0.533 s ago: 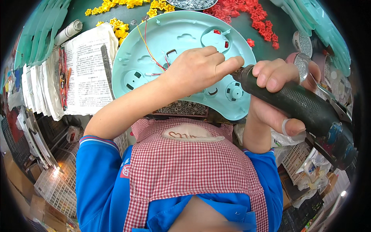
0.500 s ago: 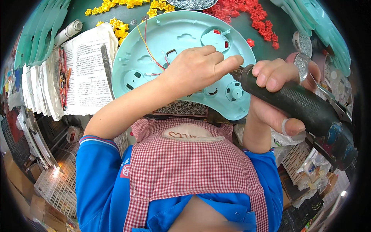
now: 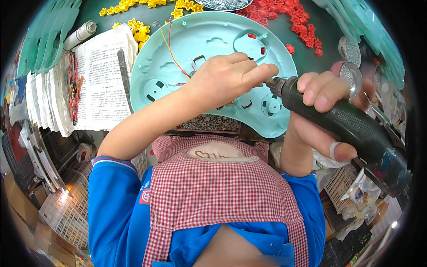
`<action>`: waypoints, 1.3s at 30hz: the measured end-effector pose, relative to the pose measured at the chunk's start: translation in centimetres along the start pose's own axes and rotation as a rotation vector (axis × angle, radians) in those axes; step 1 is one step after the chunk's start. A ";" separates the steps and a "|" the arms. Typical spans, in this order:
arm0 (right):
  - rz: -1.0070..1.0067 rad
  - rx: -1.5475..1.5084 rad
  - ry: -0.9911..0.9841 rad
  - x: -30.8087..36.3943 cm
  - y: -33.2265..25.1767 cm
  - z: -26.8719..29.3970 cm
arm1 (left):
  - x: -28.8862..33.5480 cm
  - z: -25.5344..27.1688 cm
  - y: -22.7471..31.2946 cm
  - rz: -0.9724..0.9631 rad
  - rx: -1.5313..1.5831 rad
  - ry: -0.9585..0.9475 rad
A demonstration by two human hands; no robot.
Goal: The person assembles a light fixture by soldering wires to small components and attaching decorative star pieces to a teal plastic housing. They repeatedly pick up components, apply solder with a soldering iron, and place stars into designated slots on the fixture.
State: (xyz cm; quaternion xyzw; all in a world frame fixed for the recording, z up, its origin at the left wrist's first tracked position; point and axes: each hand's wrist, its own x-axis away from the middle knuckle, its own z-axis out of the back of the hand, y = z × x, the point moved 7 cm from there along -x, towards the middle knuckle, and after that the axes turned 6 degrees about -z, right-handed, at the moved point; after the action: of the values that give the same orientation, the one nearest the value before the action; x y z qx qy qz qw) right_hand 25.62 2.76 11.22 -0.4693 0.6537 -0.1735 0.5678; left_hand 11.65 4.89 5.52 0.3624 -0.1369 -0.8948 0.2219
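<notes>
A curved light-teal plastic shell (image 3: 267, 49) lies on the bench with its hollow side up, with red, yellow and white wires (image 3: 174, 62) at its left part. Above its middle is my left hand (image 3: 231, 78), fingers closed in a pinch near the driver's tip; whatever is between them is hidden. My right hand (image 3: 322, 91) wraps round a black electric screwdriver (image 3: 356, 122), a ring on its thumb. The driver points left, its nose beside my left fingertips. A tray of small metal screws (image 3: 213, 123) sits at the shell's near edge, partly behind my left forearm.
Yellow star pieces (image 3: 138, 31) and red star pieces (image 3: 298, 22) lie at the back, with a bowl of shiny small parts (image 3: 224, 3) between. Printed papers (image 3: 100, 84) lie left. More teal shells (image 3: 49, 40) stack at both sides. Scissors (image 3: 384, 111) lie right.
My right hand and the screwdriver have shifted slightly right, widening the gap between its nose and my left fingertips. My left hand has hardly moved.
</notes>
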 end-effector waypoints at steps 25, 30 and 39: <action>0.049 0.252 0.297 1.1 0.3 3.0 | -4.1 0.7 -19.1 0.448 -0.336 -0.261; -0.003 0.248 0.294 1.6 1.0 2.4 | -4.1 1.2 -18.1 0.456 -0.341 -0.223; -0.155 0.298 0.292 2.1 2.3 1.8 | -4.2 2.0 -14.2 0.235 -0.208 0.019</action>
State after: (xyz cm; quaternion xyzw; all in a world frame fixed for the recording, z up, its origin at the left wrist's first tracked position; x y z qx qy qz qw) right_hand 26.48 2.73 7.74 -0.3990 0.6581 -0.3774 0.5151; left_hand 8.63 19.38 3.64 0.3276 -0.0829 -0.8686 0.3625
